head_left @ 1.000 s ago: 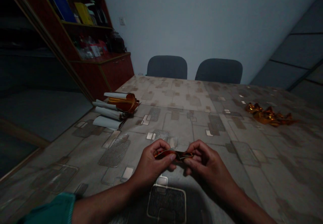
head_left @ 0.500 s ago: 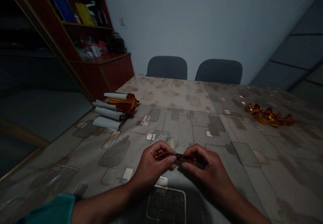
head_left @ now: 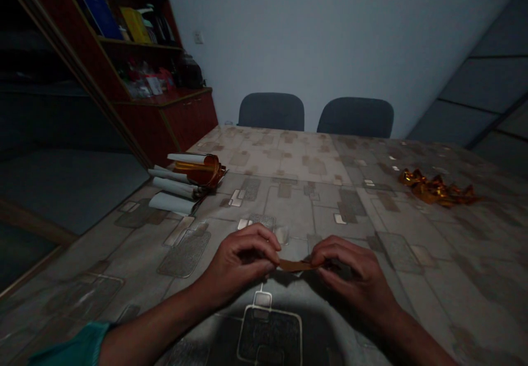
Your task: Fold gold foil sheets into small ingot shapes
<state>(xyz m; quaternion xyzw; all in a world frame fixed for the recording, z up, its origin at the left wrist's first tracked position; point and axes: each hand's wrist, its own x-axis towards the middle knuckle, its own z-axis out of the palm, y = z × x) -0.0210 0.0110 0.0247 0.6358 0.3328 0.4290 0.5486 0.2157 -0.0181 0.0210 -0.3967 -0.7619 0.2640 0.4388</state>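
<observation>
Between my two hands a small piece of gold foil paper (head_left: 293, 266) is stretched just above the table. My left hand (head_left: 247, 256) pinches its left end with thumb and fingers. On the other side, my right hand (head_left: 355, 269) pinches the right end, and the fingers cover that part. To the far right lie several folded shiny gold foil pieces (head_left: 437, 187) in a heap. A stack of curled gold paper sheets with pale backs (head_left: 177, 184) rests at the left of the table.
The table (head_left: 284, 157) has a patterned cloth. Two grey chairs (head_left: 271, 112) stand behind its far edge, against the wall. A dark red cabinet (head_left: 190, 115) with shelves of goods is at the back left.
My hands have moved apart, and the foil paper between them now shows as a flat strip instead of a bunched, shiny piece. The view has shifted slightly.
</observation>
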